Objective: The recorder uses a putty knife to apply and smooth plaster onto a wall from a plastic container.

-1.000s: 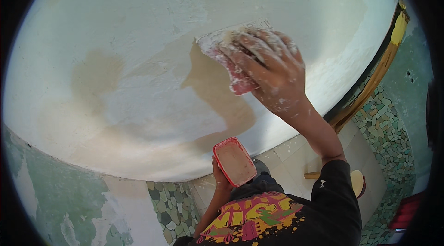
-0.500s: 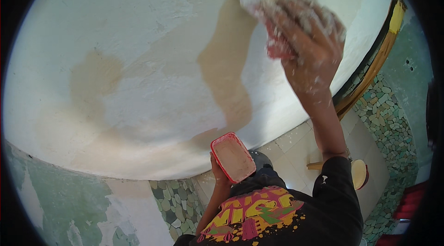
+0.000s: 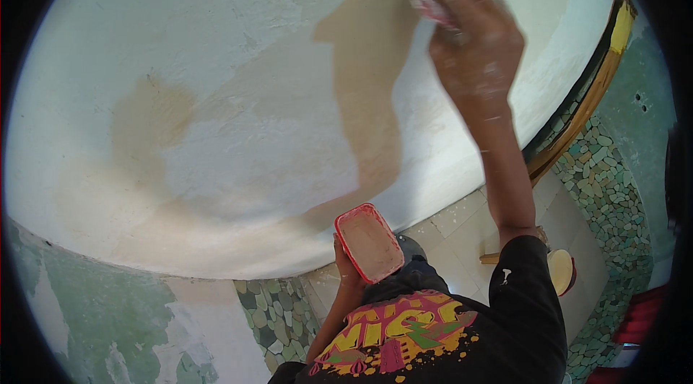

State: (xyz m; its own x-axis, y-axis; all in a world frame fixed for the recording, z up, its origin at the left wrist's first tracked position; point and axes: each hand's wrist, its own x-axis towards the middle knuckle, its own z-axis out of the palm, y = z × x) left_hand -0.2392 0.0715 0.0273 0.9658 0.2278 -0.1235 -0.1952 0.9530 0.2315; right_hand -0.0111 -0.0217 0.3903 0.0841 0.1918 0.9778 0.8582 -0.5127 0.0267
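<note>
My left hand (image 3: 346,267) is closed around the side of a red rectangular tub (image 3: 369,245), held low in front of my body. A smooth, pale pinkish-beige surface shows inside it, and its rim is smeared. Up high, my right hand (image 3: 478,41), smudged with white, grips a red, white-smeared thing (image 3: 431,10) against the white wall (image 3: 253,124). Motion blur and my fingers hide its kind. Fingertips and the thing's far end reach the top edge of the picture.
Beige patches and shadows mark the curved wall. At right runs a wooden edge strip (image 3: 577,120) with a yellow part, beside green pebble stone (image 3: 606,189). Below are pale floor tiles (image 3: 451,250) with white spots and a round cream-topped container (image 3: 560,272).
My right hand has moved up along the wall with the red, smeared thing in it. The tub in my left hand has shifted slightly right.
</note>
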